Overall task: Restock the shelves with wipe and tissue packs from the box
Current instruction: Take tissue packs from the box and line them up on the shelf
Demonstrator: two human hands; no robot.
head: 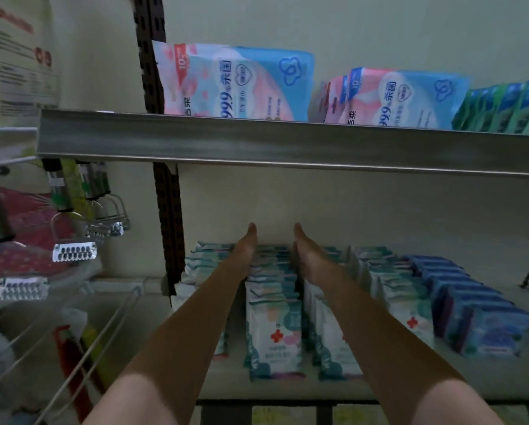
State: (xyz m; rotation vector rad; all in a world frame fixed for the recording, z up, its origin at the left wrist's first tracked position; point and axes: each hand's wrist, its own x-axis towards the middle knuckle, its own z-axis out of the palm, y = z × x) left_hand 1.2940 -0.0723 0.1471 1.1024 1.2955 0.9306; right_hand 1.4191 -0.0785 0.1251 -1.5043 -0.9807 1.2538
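Wipe packs [274, 320] stand in a file on the lower shelf [287, 391], running from the front edge back between my two hands. Left hand [244, 246] lies along the left flank of the file, right hand [307, 256] along the right flank; fingers straight, palms turned inward, both reaching deep toward the back wall. Neither hand pinches or carries a pack; they bracket the row, and whether the palms actually press it I cannot tell. More white packs [395, 289] sit just right of my right hand, blue packs [471, 311] beyond those. Above both hands, the upper shelf [257, 142] carries pink-and-blue packs [235, 81] and green ones [502, 108]. Box not in view. Judgement: the step in hand is squaring up a row already placed, not fetching. Next move calls for drawing both arms out under the upper shelf lip without dragging packs forward, then returning to the box.
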